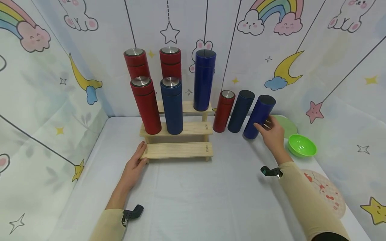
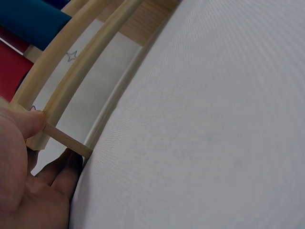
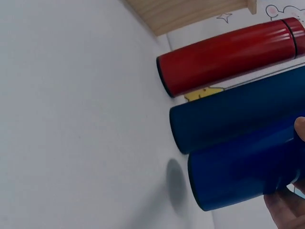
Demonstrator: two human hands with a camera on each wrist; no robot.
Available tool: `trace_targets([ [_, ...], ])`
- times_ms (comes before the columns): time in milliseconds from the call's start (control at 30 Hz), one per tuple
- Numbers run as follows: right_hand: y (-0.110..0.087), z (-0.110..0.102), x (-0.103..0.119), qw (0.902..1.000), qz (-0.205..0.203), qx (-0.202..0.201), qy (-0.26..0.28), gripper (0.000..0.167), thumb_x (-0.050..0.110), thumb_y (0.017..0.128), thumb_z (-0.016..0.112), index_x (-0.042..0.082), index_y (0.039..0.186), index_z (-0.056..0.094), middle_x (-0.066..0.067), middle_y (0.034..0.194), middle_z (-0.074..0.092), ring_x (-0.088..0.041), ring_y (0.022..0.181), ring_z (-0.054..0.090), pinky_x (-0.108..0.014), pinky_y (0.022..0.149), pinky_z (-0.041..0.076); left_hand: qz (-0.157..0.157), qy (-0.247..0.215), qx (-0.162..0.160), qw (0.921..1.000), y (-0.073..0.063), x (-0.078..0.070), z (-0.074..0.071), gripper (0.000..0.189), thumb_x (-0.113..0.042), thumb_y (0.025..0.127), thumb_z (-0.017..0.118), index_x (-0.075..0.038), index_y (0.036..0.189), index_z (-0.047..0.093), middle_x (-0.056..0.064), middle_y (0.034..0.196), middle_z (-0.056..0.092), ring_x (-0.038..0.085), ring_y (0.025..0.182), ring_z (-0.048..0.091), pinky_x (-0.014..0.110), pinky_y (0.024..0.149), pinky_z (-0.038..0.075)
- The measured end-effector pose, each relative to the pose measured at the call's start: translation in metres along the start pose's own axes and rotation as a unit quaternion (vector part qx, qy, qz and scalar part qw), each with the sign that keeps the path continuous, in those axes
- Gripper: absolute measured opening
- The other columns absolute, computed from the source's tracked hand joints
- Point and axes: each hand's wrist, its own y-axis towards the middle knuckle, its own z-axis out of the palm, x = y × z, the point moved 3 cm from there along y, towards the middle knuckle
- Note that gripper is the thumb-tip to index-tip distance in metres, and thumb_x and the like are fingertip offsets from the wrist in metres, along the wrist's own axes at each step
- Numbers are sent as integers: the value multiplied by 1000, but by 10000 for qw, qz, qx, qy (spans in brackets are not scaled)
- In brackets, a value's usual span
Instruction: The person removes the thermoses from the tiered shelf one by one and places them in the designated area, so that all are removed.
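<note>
My right hand point(image 1: 272, 132) grips a bright blue thermos point(image 1: 260, 115), thumb on one side and fingers on the other; in the right wrist view a shadow lies by its base. Beside it stand a dark blue thermos point(image 1: 241, 111) and a red thermos point(image 1: 224, 112). At the left end of a three-step wooden rack point(image 1: 179, 150), my left hand point(image 1: 134, 167) pinches the lowest step, its thumb over the board point(image 2: 52, 102). On the rack stand several red thermoses point(image 1: 146, 107), a blue thermos point(image 1: 172, 107) with a steel lid and a bright blue thermos point(image 1: 205, 80).
A green bowl point(image 1: 302, 146) sits near the table's right edge, with a flat green disc point(image 1: 287, 125) behind it. A round patterned mat point(image 1: 325, 190) lies partly under my right sleeve. Patterned cloth walls point(image 1: 337, 83) enclose the back and sides of the white table point(image 1: 199, 197).
</note>
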Motion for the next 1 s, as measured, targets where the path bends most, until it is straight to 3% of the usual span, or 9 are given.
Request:
trace_targets([
  [567,34,11,-19,9997,200,-118,-13,75,29,98,85,0,158,50,-24,154,57,-41,140,58,-47,114,50,-4,-93,0,10000,0,2,0,60,-6,113,57,-8,169,37,7,180,20,30,165,13,7,118,22],
  [1000,36,15,-31,9996,252,-84,-59,73,32,101,81,2,159,49,-23,156,55,-41,142,57,-48,116,48,-14,-5,4,10000,-1,1,-1,59,-8,114,56,-8,169,37,8,180,21,31,165,13,7,117,23],
])
